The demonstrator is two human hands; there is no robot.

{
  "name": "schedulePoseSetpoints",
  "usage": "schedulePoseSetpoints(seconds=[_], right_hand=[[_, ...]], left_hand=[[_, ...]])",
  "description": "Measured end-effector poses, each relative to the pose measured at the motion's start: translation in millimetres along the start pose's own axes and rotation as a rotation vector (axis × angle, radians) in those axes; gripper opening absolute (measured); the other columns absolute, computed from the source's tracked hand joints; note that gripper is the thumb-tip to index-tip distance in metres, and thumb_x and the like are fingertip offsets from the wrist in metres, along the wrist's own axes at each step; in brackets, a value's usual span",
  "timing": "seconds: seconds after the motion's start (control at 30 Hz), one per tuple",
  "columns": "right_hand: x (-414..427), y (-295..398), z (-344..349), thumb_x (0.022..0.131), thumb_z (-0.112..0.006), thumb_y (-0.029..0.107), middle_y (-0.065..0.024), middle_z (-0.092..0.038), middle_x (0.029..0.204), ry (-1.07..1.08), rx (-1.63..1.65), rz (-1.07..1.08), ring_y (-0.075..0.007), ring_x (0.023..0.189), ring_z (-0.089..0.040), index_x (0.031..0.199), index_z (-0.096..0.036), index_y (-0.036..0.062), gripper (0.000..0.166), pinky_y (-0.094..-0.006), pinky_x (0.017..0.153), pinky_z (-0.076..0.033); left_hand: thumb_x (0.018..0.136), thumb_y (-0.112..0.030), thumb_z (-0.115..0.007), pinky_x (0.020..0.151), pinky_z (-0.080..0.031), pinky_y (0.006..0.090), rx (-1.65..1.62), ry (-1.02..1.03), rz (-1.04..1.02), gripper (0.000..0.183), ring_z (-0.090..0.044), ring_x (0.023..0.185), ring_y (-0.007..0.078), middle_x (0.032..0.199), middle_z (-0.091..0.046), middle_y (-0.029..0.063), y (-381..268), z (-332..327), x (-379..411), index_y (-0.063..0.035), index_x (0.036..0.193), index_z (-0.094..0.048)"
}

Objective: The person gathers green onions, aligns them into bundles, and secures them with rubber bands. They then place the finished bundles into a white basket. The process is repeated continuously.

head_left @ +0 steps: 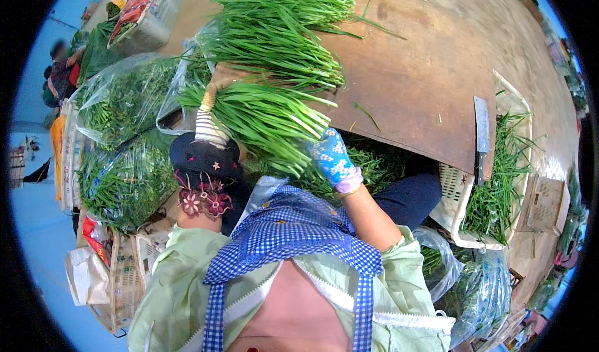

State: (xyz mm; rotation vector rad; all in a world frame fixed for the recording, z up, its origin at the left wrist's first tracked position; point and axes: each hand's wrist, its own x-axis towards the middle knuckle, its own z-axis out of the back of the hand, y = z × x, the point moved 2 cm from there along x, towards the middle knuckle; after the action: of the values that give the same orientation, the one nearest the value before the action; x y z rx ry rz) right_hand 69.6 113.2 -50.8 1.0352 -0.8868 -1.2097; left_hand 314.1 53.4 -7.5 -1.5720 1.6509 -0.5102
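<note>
A loose bunch of long green leafy stalks, like garlic chives [266, 118], hangs above the near edge of a brown wooden board [402, 80]. My left hand [210, 95], in a worn glove with a striped cuff, is closed around its leafy left side; the fingers are partly hidden by leaves. At the pale stem ends is my right hand [331, 154], in a blue flowered glove, touching the lower stems; its fingertips are hidden behind them. Larger piles of the same stalks [281, 38] lie on the board beyond. A cleaver [481, 137] rests on the board's right edge.
A white plastic crate of loose greens [496, 183] stands at the right. Clear plastic bags of greens [126, 99] crowd the left side. More greens [369, 165] lie below the board's near edge. A person [61, 76] is at the far left, beyond the bags.
</note>
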Motion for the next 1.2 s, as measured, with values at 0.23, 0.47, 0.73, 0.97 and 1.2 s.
schedulePoseSetpoints(seconds=[0.23,0.47,0.73,0.97,1.2], right_hand=[[-24,15,87,0.076,-0.066,0.016,-0.0144,-0.064,0.082,-0.289,-0.175,-0.038,-0.0292,0.070,-0.062,0.086,-0.066,0.0055,0.014,-0.0320,0.061,-0.048],[-27,37,122,0.074,-0.065,0.023,-0.0093,-0.063,0.095,0.086,-0.702,0.118,-0.0280,0.088,-0.059,0.102,-0.063,0.0132,0.030,-0.0379,0.077,-0.046],[38,45,18,0.080,-0.060,0.011,-0.0126,-0.064,0.092,0.048,0.176,0.028,-0.0205,0.084,-0.060,0.097,-0.063,0.0005,0.020,-0.0295,0.074,-0.046],[16,54,28,0.076,-0.066,0.018,-0.0125,-0.063,0.090,0.069,0.060,0.068,-0.0230,0.083,-0.060,0.097,-0.063,0.0030,0.026,-0.0304,0.074,-0.046],[-3,53,4,0.073,-0.066,0.009,-0.0107,-0.061,0.099,-0.078,0.325,-0.007,-0.0236,0.095,-0.056,0.091,-0.063,0.0002,0.020,-0.0331,0.085,-0.043]], left_hand=[[0.085,-0.034,-0.055,0.089,-0.042,0.0491,-0.203,-0.259,0.038,0.038,-0.053,0.100,0.0307,0.110,-0.057,0.0118,-7,26,-8,-0.0044,0.110,-0.054],[0.086,-0.029,-0.054,0.093,-0.035,0.0575,-0.470,-0.354,0.187,0.035,-0.050,0.106,0.0350,0.116,-0.055,0.0126,-11,46,3,-0.0068,0.113,-0.053],[0.087,-0.028,-0.052,0.095,-0.034,0.0533,-0.417,-0.347,0.180,0.035,-0.049,0.107,0.0325,0.118,-0.054,0.0117,-12,26,-5,-0.0049,0.113,-0.053],[0.084,-0.023,-0.059,0.093,-0.039,0.0486,-0.408,-0.432,-0.057,0.030,-0.052,0.102,0.0290,0.111,-0.058,0.0101,-18,17,-12,-0.0037,0.106,-0.055],[0.083,-0.026,-0.061,0.089,-0.043,0.0494,-0.411,-0.238,-0.196,0.024,-0.053,0.100,0.0276,0.105,-0.058,0.0083,-18,20,-4,-0.0060,0.096,-0.056]])
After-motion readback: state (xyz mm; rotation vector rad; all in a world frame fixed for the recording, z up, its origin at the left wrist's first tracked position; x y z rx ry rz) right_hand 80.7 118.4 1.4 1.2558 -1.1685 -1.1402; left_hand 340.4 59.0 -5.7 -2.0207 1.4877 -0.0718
